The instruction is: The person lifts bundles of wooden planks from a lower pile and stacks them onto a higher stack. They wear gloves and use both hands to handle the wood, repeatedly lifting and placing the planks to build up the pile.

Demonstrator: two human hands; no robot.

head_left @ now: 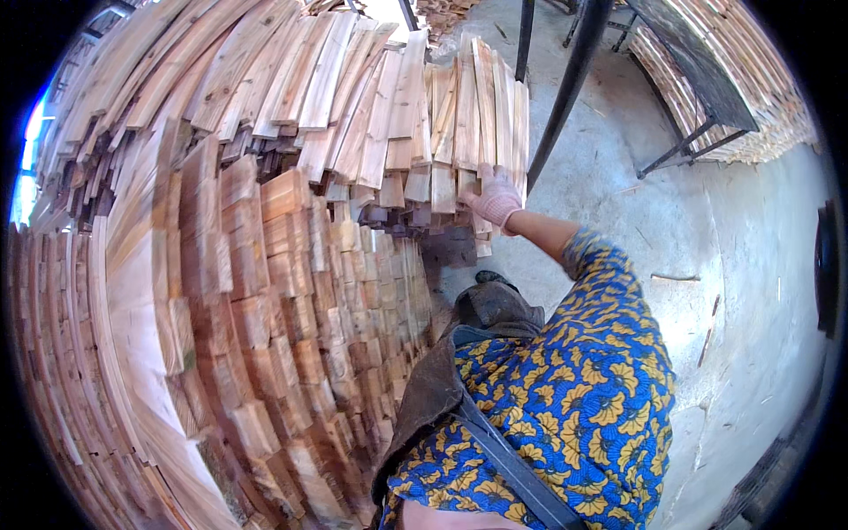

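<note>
My right hand [496, 200], in a pale pinkish knit glove, reaches forward to the right end of a high stack of wooden boards [402, 115]. It lies against the board ends there, with its thumb apart and its fingers stretched up along the wood. No board is lifted in it. My left hand is out of the picture. Close on my left rises another tall stack of short wooden pieces [349, 291], their cut ends facing me; part of it is smeared by motion.
Dark metal posts [570, 84] stand just beyond my right hand. A metal-legged bench [707, 97] is at the far right, beside more stacked boards [764, 71]. Thin wood scraps [675, 278] lie on the concrete floor [689, 203]. A dark apron [422, 411] hangs at my front.
</note>
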